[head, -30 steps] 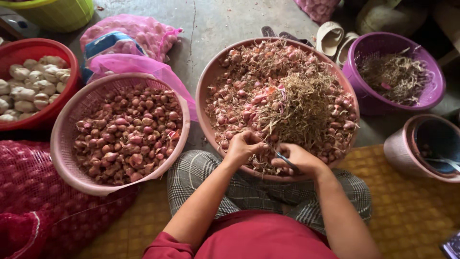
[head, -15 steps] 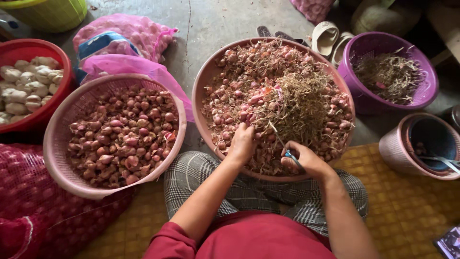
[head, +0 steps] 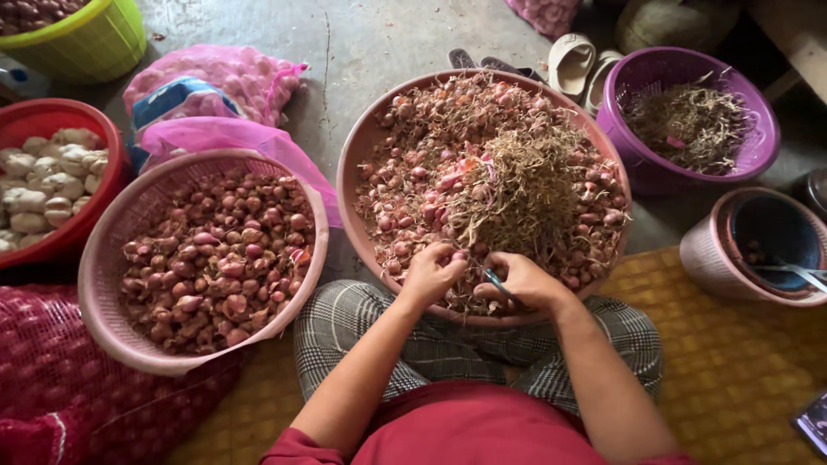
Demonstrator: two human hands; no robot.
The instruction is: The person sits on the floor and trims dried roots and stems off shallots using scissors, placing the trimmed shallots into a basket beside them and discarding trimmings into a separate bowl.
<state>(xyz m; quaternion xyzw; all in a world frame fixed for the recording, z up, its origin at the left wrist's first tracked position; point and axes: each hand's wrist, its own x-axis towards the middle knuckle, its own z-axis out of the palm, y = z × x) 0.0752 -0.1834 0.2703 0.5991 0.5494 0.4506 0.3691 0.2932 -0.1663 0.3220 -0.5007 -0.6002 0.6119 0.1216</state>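
Small knife in right hand, blade angled up-left toward left hand

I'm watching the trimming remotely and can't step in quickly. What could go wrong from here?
1. The right hand holds a small blade close to the left hand; a slip could nick a finger.
2. The brown basin rests on the lap, heaped with shallots and dry roots; tilting might spill them.
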